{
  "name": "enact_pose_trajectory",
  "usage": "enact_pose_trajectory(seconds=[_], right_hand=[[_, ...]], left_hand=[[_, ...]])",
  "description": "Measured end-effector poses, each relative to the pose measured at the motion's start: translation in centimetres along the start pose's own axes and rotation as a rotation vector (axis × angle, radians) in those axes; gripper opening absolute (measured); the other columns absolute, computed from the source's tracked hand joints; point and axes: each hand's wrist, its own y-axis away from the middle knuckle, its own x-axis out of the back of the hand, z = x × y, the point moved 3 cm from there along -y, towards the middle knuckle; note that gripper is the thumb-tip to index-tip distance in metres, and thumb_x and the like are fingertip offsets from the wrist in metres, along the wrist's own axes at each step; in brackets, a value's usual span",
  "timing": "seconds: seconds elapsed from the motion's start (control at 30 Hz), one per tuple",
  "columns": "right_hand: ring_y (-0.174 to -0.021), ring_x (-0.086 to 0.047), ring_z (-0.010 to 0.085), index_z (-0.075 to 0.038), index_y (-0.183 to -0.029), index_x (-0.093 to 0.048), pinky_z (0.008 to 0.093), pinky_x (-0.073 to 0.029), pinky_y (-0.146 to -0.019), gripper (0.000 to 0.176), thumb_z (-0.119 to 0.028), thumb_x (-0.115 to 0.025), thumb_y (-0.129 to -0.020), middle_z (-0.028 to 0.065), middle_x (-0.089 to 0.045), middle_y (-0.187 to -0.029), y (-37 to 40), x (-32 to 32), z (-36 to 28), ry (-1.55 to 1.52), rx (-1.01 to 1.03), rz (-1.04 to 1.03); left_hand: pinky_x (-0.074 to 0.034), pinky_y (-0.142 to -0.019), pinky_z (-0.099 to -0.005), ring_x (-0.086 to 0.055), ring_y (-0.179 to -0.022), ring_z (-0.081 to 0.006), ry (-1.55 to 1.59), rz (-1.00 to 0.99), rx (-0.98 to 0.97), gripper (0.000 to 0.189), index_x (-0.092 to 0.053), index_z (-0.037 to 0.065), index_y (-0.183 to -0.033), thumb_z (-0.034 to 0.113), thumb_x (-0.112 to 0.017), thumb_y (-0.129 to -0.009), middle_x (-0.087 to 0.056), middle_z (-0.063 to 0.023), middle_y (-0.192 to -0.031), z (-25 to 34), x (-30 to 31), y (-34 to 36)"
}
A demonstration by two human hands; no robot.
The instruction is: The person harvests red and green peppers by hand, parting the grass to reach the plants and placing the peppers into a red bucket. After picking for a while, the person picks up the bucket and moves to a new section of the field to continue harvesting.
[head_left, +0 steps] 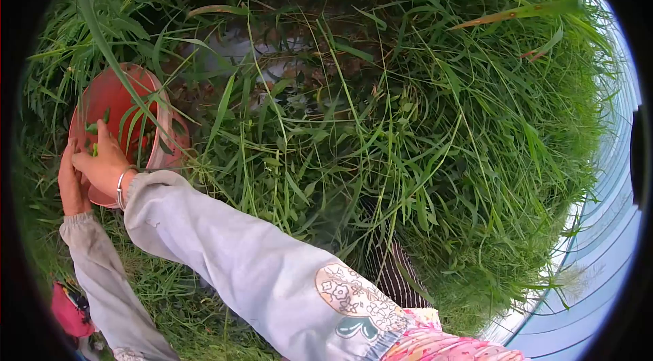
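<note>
Near: our two grey-sleeved arms reach left. Our right hand, with one bangle, curls over the near rim of one red bucket, far left; our left hand touches it. We cannot tell either grip. Far: tall grass.

Red bucket: smooth plastic. Sleeve: matt grey cloth. Bangle: shiny metal.

Soft even daylight; strong fisheye warp, black vignetted corners.
</note>
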Motion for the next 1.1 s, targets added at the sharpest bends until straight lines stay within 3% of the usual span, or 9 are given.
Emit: enact_pose_trajectory(seconds=[0.1,0.2,0.3,0.4,0.47,0.6,0.67,0.8,1.1], right_hand=[[-0.102,-0.053,0.0331,0.003,-0.12,-0.043,0.0386,-0.046,-0.085,0.05,-0.008,-0.055,-0.073,0.022,-0.051,-0.114,-0.8,0.9,5.5,0.137,0.219,-0.014],[-0.066,-0.061,0.0166,0.005,-0.108,-0.051,0.0281,-0.051,-0.051,0.03,-0.001,-0.048,-0.079,0.0128,-0.06,-0.09,2.2,8.7,1.8,-0.17,0.056,-0.287],[-0.058,-0.058,0.0124,0.001,-0.091,-0.056,0.025,-0.049,-0.049,0.015,-0.001,-0.046,-0.081,0.0074,-0.06,-0.074,2.9,20.5,-2.5,-0.067,-0.099,-0.116],[-0.061,-0.057,0.0096,-0.001,-0.09,-0.057,0.0241,-0.047,-0.051,0.013,-0.004,-0.047,-0.083,0.0058,-0.06,-0.077,2.0,33.3,-4.1,0.311,-0.035,0.254],[-0.071,-0.061,0.0292,-0.003,-0.09,-0.06,0.036,-0.048,-0.066,0.015,-0.01,-0.055,-0.077,0.0135,-0.062,-0.08,1.6,40.4,-5.5,1.195,0.199,0.377],[-0.125,-0.035,0.0331,-0.008,-0.119,-0.052,0.0398,-0.032,-0.103,0.045,-0.014,-0.061,-0.076,0.0146,-0.044,-0.129,1.8,50.8,-5.3,1.92,-0.249,0.155],[-0.133,-0.024,0.0334,-0.008,-0.124,-0.047,0.0412,-0.025,-0.107,0.047,-0.012,-0.057,-0.079,0.013,-0.035,-0.138,4.2,53.3,-6.8,2.031,-0.417,0.081],[-0.126,-0.039,0.0291,-0.009,-0.129,-0.04,0.037,-0.026,-0.106,0.045,-0.014,-0.046,-0.085,0.0104,-0.031,-0.143,7.7,62.5,-8.0,2.034,-0.828,-0.107],[-0.113,-0.05,0.0212,-0.006,-0.128,-0.041,0.0336,-0.03,-0.104,0.046,-0.007,-0.044,-0.082,0.0127,-0.05,-0.126,9.5,65.6,-7.5,1.882,-0.685,-0.104]], left_hand=[[-0.04,-0.09,-0.028,-0.053,-0.1,-0.014,-0.232,0.161,-0.075,0.036,-0.049,0.0,-0.122,0.019,-0.051,-0.091,-0.055,-0.0052,-0.116,-1.2,-0.3,0.1],[-0.039,-0.087,-0.0269,-0.052,-0.096,-0.0138,-0.444,0.113,-0.335,0.03,-0.054,0.001,-0.117,0.017,-0.052,-0.091,-0.057,-0.0029,-0.109,-1.7,-4.1,3.7],[-0.042,-0.081,-0.028,-0.052,-0.09,-0.0122,-0.427,0.022,-0.486,0.017,-0.058,0.001,-0.103,0.009,-0.051,-0.09,-0.058,-0.0031,-0.099,-1.6,-12.2,9.6],[-0.044,-0.078,-0.0314,-0.055,-0.087,-0.0168,-0.567,-0.192,-0.557,0.014,-0.058,0.0,-0.098,0.002,-0.051,-0.087,-0.059,-0.008,-0.096,-2.0,-20.8,13.9],[-0.045,-0.077,-0.0335,-0.058,-0.087,-0.0249,-0.682,-0.376,-0.77,0.016,-0.057,0.0,-0.098,0.0,-0.054,-0.082,-0.059,-0.0121,-0.095,-3.4,-27.0,15.4],[-0.047,-0.077,-0.0374,-0.058,-0.09,-0.0315,-0.663,-0.623,-0.632,0.016,-0.057,0.002,-0.094,0.004,-0.057,-0.078,-0.06,-0.0139,-0.095,-7.3,-39.3,17.1],[-0.047,-0.076,-0.0378,-0.058,-0.088,-0.0328,-0.665,-0.738,-0.585,0.017,-0.059,0.002,-0.095,0.005,-0.057,-0.078,-0.062,-0.0132,-0.095,-9.6,-44.5,18.1],[-0.048,-0.074,-0.0395,-0.059,-0.086,-0.0326,-0.775,-0.877,-0.525,0.017,-0.059,0.003,-0.095,0.007,-0.057,-0.078,-0.062,-0.0128,-0.092,-12.2,-50.7,19.6],[-0.048,-0.077,-0.0405,-0.059,-0.086,-0.0325,-1.089,-0.967,-0.317,0.019,-0.061,0.004,-0.096,0.013,-0.055,-0.08,-0.062,-0.0141,-0.094,-16.6,-55.8,22.6]])
